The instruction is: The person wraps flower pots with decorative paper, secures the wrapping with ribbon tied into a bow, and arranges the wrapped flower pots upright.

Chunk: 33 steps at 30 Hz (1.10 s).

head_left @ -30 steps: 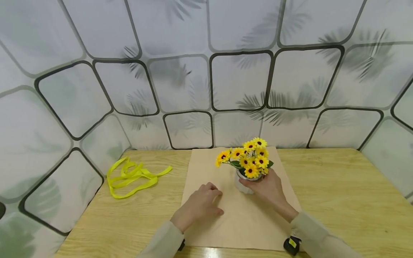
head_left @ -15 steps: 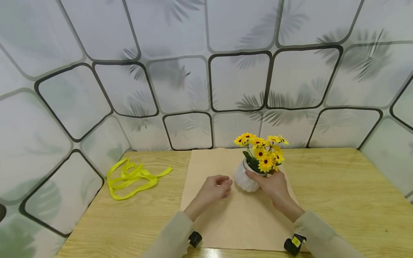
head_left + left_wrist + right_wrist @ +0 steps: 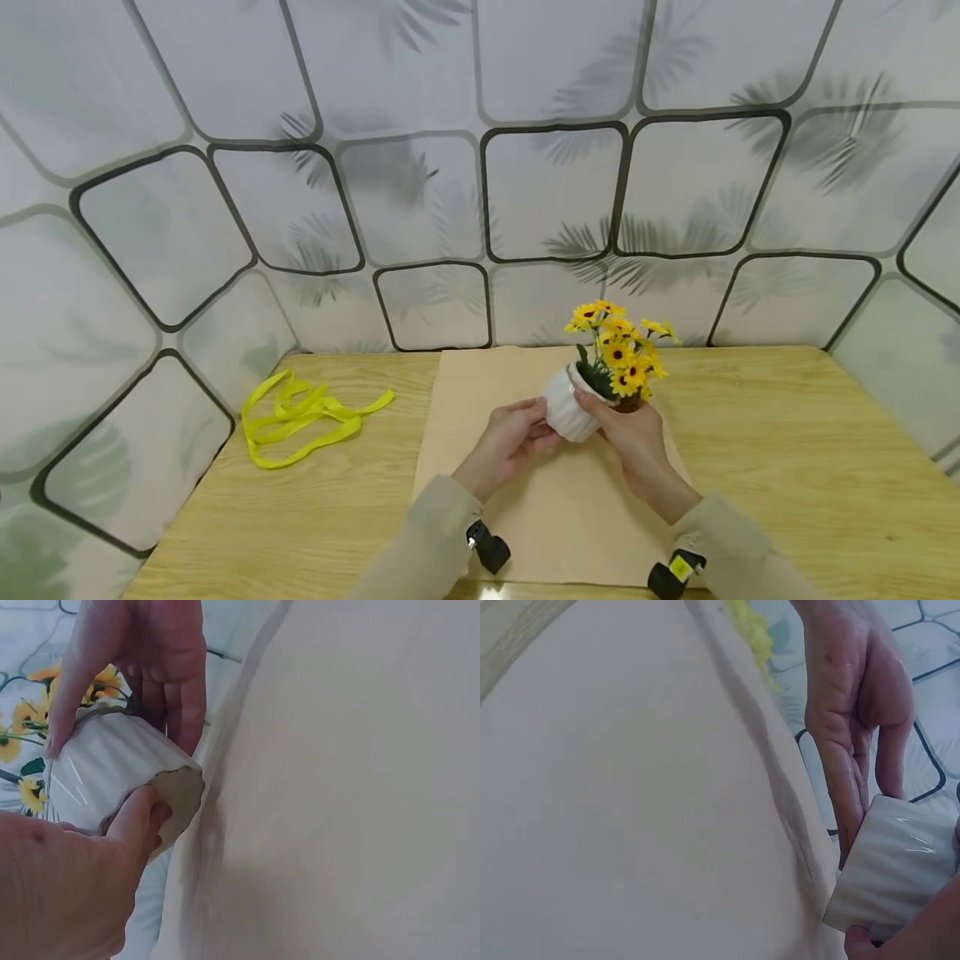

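1 white pot point(image 3: 564, 412): off the brown paper point(image 3: 570, 525), between left hand point(image 3: 512, 440) and right hand point(image 3: 637, 435); in contact with both, neither nearer.
Pot axis: tilted; base toward left fingers, mouth toward right fingers.
Right fingers: clamped on rim end, thumb opposite the others.
Left fingers: bent round base edge; exact spacing cannot be told.
Yellow flowers point(image 3: 619, 355): in pot, above right thumb.
Left wrist view: shows underside with 1 left fingertip on it; head view hides this.
Right wrist view: no blooms.

The right wrist view's edge crops both the white pot point(image 3: 894, 862) and the right hand point(image 3: 921, 931)
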Each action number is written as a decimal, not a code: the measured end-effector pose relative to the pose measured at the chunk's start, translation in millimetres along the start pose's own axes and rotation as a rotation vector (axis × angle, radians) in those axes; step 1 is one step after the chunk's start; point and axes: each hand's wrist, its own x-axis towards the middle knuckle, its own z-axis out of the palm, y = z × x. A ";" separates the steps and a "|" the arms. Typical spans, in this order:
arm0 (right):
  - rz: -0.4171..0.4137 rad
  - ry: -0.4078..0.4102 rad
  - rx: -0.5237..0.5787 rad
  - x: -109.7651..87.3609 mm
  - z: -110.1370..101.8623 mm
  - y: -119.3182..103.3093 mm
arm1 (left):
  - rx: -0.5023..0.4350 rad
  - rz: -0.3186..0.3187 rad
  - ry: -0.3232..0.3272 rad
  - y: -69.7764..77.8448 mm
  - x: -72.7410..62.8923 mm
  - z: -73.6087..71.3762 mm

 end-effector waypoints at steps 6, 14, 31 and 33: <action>0.029 0.012 0.176 0.6 4.6 -1.4 | 0.024 0.043 -0.005 5.4 -0.2 3.5; 0.076 -0.035 0.376 -0.7 0.2 1.4 | 0.143 0.135 0.044 6.8 4.1 11.1; 0.277 -0.181 0.581 -0.8 -14.1 10.5 | 0.401 0.259 0.048 11.0 6.7 19.4; 0.279 -0.199 0.586 -1.2 -15.8 11.8 | 0.420 0.266 0.048 10.9 7.0 19.7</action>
